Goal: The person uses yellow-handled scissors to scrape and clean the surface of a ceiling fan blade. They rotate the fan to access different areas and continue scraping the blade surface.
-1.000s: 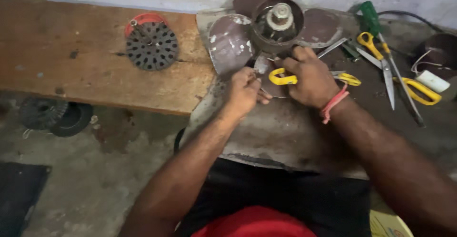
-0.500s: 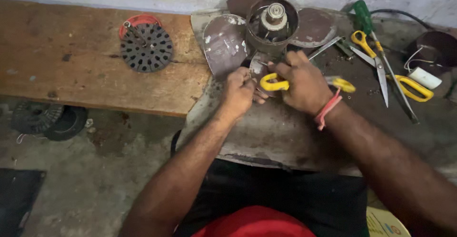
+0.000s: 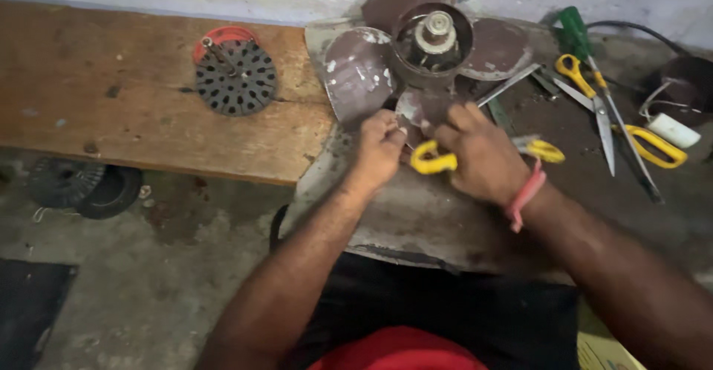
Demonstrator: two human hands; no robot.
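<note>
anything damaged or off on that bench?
The fan by the hands is worn: its brown blades show pale scuffed patches. A loose dark coil lies on the floor under the wooden bench.

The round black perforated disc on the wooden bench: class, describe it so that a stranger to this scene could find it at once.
Start at the long wooden bench left of the brown fan blades. Near its back edge lies the black perforated disc, flat, with a metal shaft sticking up from it. Unlike the dark round parts on the floor below, it rests against a red ring.
</note>
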